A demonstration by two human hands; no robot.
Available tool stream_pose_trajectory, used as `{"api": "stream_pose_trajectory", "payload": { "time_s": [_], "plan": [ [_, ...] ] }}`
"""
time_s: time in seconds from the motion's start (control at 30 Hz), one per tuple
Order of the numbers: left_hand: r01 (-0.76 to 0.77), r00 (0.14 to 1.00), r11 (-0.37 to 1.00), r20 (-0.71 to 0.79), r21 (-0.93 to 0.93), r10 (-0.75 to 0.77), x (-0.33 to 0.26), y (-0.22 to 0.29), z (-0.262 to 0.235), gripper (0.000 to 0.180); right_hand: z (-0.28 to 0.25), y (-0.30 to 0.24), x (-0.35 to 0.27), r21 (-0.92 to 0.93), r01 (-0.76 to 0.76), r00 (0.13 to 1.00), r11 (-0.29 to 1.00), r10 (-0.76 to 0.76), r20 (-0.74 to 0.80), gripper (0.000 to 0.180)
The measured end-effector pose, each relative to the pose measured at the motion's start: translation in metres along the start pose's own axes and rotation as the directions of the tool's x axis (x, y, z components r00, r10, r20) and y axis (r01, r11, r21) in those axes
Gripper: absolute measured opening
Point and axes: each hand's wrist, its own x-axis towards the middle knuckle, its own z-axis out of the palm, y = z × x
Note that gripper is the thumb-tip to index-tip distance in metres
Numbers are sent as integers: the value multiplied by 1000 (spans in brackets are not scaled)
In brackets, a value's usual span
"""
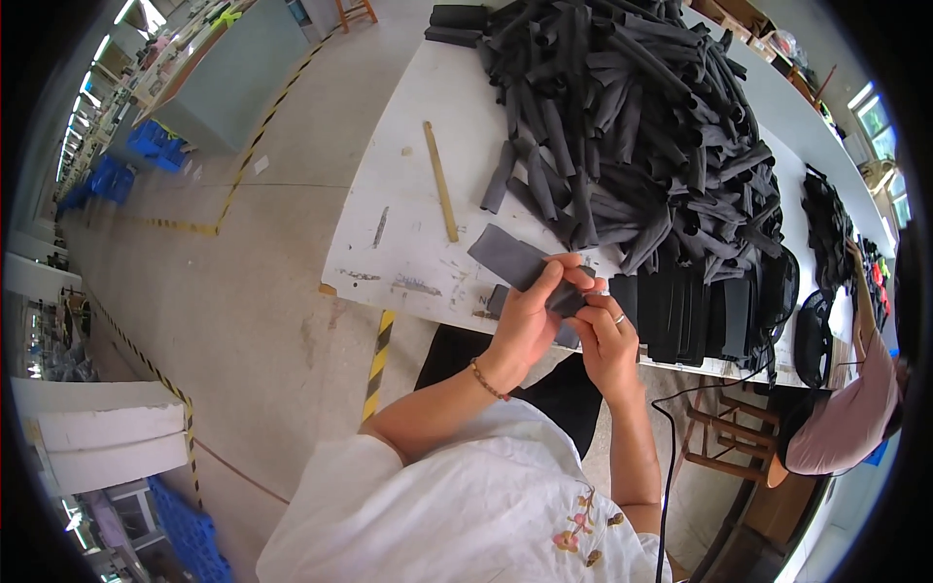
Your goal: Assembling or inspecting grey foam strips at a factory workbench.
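A dark grey fabric strip [508, 257] is held over the table's near edge, its flat end pointing to the far left. My left hand [533, 316] grips it, thumb on top, a beaded bracelet at the wrist. Close beside it, my right hand [604, 333], with a ring on one finger, pinches the strip's other end. The fingers hide that end. A huge heap of similar dark fabric tubes [622, 117] lies beyond my hands. Right of them, flat black pieces [680, 316] stand in a row along the edge.
A wooden ruler [440, 182] lies on the white table [389, 223]. Black straps and a black cable [669, 418] are at the right. Another person [846, 418] works there, near a wooden stool [729, 432]. Yellow-black tape [380, 361] marks the floor.
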Motion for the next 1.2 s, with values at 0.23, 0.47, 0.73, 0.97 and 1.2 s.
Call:
{"api": "stream_pose_trajectory", "payload": {
  "time_s": [0.23,0.47,0.73,0.97,1.2],
  "plan": [
    [-19,1000,1000,-18,-8,19,-2,-2,-2,24,8,-2,2,31,-27,1000,999,27,-11,15],
    [-46,999,999,-29,-1,46,0,-8,-4,25,11,-1,2,50,-63,998,997,63,-5,14],
    [-10,1000,1000,-21,-15,9,1,-10,-12,26,12,6,1,73,-38,999,997,37,18,14],
    [-80,997,994,-15,69,81,11,1,-15,35,23,-5,4,575,-366,917,732,391,86,18],
    [-181,981,966,104,184,164,22,27,-22,40,26,-4,-5,775,-494,718,394,688,108,20]
  ]
}}
